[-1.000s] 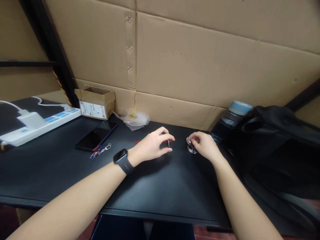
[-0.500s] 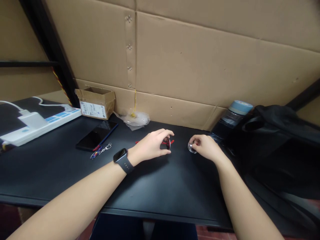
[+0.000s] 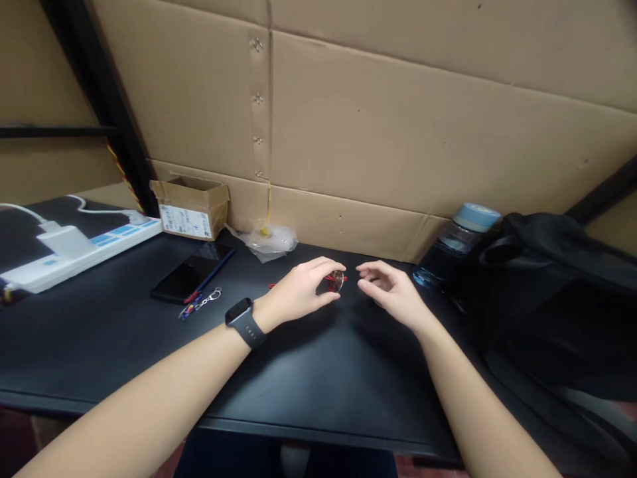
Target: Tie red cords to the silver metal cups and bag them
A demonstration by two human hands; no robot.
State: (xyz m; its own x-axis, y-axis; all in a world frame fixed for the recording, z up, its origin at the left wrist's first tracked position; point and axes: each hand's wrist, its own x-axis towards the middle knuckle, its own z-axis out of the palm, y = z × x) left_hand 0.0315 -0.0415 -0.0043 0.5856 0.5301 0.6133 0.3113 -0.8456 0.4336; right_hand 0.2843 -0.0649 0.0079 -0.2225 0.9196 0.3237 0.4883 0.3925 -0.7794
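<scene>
My left hand [image 3: 301,292] rests on the black table [image 3: 318,372] with thumb and fingers pinched round a small red object [image 3: 338,281] that carries a round, clear, shiny piece. A black smartwatch [image 3: 245,321] sits on that wrist. My right hand [image 3: 388,292] hovers just right of the red object, thumb and fingers slightly curled and apart, with nothing visible in them. A thin red part [image 3: 273,285] pokes out behind my left hand.
A black phone [image 3: 192,271] and a key ring [image 3: 202,300] lie to the left. Behind them are a small cardboard box [image 3: 189,204], a crumpled plastic bag [image 3: 266,239] and a white power strip [image 3: 74,247]. A water bottle [image 3: 455,242] and a black bag [image 3: 552,279] stand at the right.
My right hand, which held a small clear round piece, moved left to the red object and let go. That piece now shows at my left fingertips. My left hand stayed put.
</scene>
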